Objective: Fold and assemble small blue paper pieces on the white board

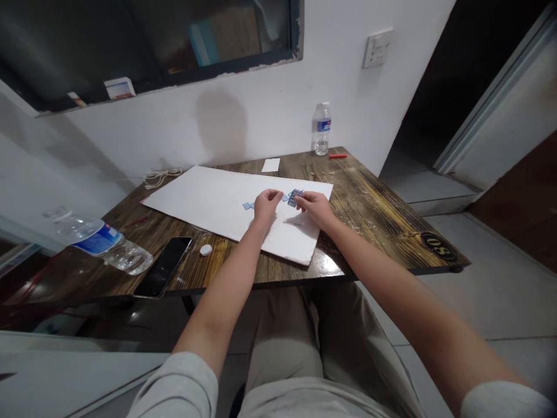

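Observation:
A white board [209, 197] lies on the dark wooden table, with small blue striped marks [248, 206] in a row across it. My right hand [314, 207] pinches a small dark blue striped piece [295, 197] above the board's right part. Just left of it, my left hand [266, 208] is over the board, thumb and fingertips brought together beside the marks. Whatever sits between those left fingertips is too small to make out. More blue marks [285, 198] show between the two hands.
A plastic bottle [104, 241] lies at the left beside a black phone [163, 267] and a white cap [206, 250]. Along the back are a cable [162, 176], a white paper [271, 165], an upright bottle [322, 129] and a red pen [337, 156].

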The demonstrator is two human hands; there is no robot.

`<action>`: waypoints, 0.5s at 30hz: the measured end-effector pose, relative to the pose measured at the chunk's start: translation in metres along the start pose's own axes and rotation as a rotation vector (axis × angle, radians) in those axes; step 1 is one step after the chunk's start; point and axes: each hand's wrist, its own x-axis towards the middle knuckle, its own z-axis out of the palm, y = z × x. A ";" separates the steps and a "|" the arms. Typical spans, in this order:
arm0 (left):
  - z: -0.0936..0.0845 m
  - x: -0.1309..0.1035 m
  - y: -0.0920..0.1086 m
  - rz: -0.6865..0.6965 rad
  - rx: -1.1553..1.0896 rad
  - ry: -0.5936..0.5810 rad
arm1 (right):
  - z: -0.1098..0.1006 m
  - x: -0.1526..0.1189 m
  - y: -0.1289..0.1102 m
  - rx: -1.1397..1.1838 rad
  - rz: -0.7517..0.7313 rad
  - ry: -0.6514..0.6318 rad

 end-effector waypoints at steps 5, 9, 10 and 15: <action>-0.012 -0.005 -0.005 -0.031 0.725 0.178 | 0.000 -0.002 0.000 -0.011 0.030 0.029; -0.014 -0.007 -0.008 -0.195 0.895 0.054 | 0.000 -0.002 0.000 -0.026 0.027 0.020; -0.014 -0.006 -0.009 -0.185 0.893 0.015 | 0.001 -0.002 0.001 -0.026 0.025 0.019; -0.015 -0.002 -0.010 0.031 0.837 -0.101 | 0.001 -0.001 0.004 -0.016 0.026 0.020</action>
